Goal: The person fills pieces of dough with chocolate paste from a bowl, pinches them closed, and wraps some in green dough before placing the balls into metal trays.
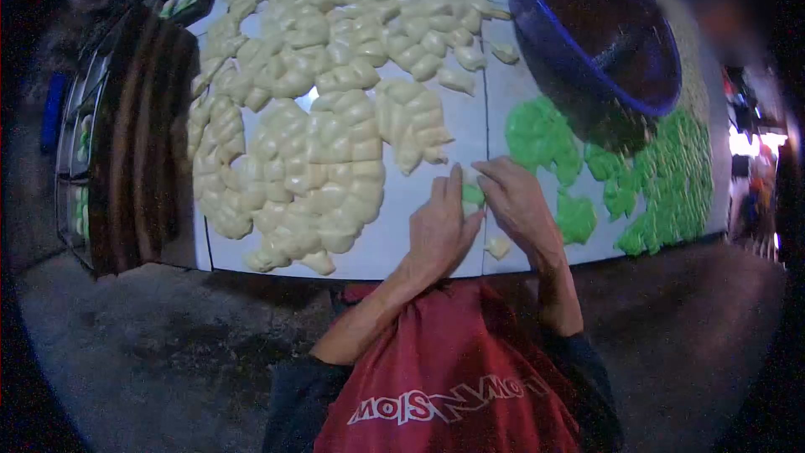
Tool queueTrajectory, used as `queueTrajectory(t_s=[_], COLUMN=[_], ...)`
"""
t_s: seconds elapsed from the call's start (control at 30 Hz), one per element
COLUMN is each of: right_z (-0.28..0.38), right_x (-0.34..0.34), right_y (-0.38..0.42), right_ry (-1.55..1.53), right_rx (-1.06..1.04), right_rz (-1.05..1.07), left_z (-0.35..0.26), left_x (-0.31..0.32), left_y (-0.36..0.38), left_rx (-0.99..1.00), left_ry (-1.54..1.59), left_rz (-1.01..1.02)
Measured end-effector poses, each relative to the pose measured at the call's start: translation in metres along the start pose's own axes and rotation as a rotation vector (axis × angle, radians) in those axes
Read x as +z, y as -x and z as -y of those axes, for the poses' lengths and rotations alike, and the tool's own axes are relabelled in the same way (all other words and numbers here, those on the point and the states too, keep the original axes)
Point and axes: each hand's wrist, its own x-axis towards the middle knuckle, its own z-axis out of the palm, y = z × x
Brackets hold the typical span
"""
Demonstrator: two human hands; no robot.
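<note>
Within the left hand's grip (441, 226), thumb and fingers pinch a small green piece (472, 195); the right hand (515, 200) is just beside it, its hold unclear. Leftward, cream dough-like pieces (327, 176) cover the tabletop (407, 210); rightward lie green pieces (671, 184) and a purple basin (545, 42).

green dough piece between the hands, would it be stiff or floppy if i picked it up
The green dough piece would probably be soft and floppy: the larger green dough patch lies slumped, with irregular, rounded edges. It is likely light, being small beside the left hand and right hand. Stickiness is hard to tell.
</note>
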Motion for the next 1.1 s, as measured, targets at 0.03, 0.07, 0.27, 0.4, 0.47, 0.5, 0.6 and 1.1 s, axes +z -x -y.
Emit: queueTrajectory(t_s=[0.03, 0.07, 0.27, 0.4, 0.47, 0.5, 0.6, 1.1], right_z=[0.006, 0.012, 0.031, 0.069, 0.112, 0.154, 0.259, 0.494], right_x=[0.0, 0.0, 0.009, 0.023, 0.034, 0.039, 0.057, 0.203], right_y=[0.0, 0.0, -0.005, -0.054, -0.084, -0.102, -0.15, -0.373], right_ry=[-0.034, -0.072, -0.392, -0.358, -0.305, -0.294, -0.379, 0.589], right_rx=[0.067, 0.115, 0.342, 0.054, -0.202, -0.32, -0.299, -0.856], right_rz=[0.005, 0.016, 0.023, 0.065, 0.057, 0.048, 0.189, 0.247], left_z=[0.003, 0.008, 0.031, 0.031, 0.042, 0.048, 0.063, 0.242], left_x=[0.005, 0.012, 0.001, -0.095, -0.154, -0.183, -0.282, -0.575], left_y=[-0.001, -0.004, 0.003, 0.008, 0.013, 0.014, 0.022, -0.034], left_rx=[-0.014, -0.111, 0.036, 0.055, 0.041, 0.041, 0.049, -0.2], left_ry=[0.01, 0.066, 0.299, 0.275, 0.186, 0.117, -0.083, -0.389], left_rz=[-0.015, 0.069, -0.116, -0.279, -0.343, -0.396, -0.588, -0.055])
